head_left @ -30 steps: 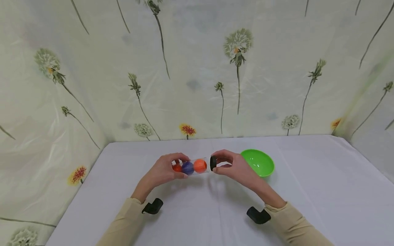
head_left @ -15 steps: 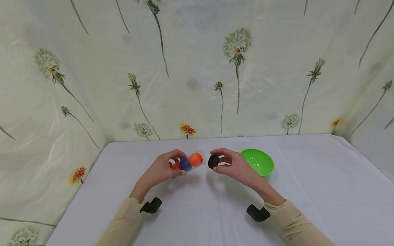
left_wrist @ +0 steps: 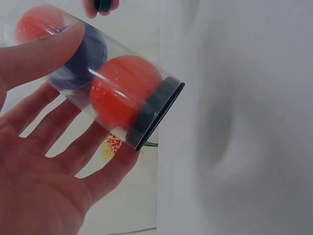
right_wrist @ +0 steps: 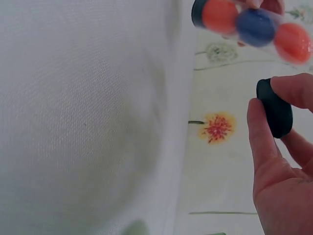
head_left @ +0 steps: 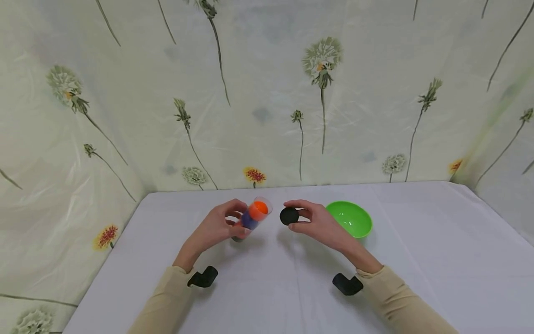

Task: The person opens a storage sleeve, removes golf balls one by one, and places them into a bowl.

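Left hand point(head_left: 219, 226): grip curled round clear tube point(left_wrist: 111, 51), tilted open-end-up above tabletop point(head_left: 292, 287), likely keeping three balls point(left_wrist: 124, 90) inside. Right hand point(head_left: 319, 224): grip parted to width of black cap point(right_wrist: 275, 108), pinching it, apparently leaving tube uncovered. Green bowl point(head_left: 352, 222) beside.

Green bowl point(head_left: 350, 220) stands on counter point(head_left: 438, 241), right of centre, near far edge. White cloth point(head_left: 275, 297) covers counter, faint creases showing. Pale backdrop point(head_left: 267, 134) rises behind and at both sides, printed with dandelions point(head_left: 322, 56), yellow-red flowers point(head_left: 255, 175) low down.
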### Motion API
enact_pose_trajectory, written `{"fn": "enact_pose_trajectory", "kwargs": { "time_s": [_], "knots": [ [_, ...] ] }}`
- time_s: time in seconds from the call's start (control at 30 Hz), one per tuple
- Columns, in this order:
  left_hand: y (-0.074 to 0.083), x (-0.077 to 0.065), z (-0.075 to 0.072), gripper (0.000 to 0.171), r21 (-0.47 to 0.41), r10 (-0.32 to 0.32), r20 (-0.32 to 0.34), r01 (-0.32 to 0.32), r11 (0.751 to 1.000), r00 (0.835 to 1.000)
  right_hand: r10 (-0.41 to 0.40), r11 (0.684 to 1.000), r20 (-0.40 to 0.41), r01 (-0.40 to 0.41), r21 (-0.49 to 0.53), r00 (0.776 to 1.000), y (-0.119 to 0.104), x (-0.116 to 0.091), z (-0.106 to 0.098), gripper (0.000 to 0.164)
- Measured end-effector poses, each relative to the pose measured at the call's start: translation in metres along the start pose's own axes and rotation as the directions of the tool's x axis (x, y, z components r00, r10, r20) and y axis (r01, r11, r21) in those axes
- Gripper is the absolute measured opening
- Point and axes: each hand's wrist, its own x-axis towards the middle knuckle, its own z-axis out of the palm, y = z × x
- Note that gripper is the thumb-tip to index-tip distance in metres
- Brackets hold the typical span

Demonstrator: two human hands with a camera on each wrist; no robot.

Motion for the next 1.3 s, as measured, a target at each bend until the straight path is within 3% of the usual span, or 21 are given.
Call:
{"fn": "enact_pose_trajectory", "kwargs": {
  "time_s": [0.5,0.77,1.3],
  "knots": [
    [-0.003,-0.001,-0.002,0.036,-0.070,-0.017,0.008,0.017,0.997,1.000,0.056,0.996,-0.044,-0.060,-0.071,0.997,0.011,0.011,-0.001,0.047],
    [-0.002,-0.001,-0.002,0.037,-0.080,-0.017,0.004,0.017,0.997,1.000,0.042,0.975,-0.093,-0.061,-0.214,0.995,0.009,0.016,-0.001,0.044],
    [-0.004,-0.002,-0.002,0.039,-0.079,-0.041,0.016,0.043,0.996,0.999,0.059,0.959,-0.143,-0.096,-0.268,0.988,0.015,0.028,0.002,0.045]
  ]
}}
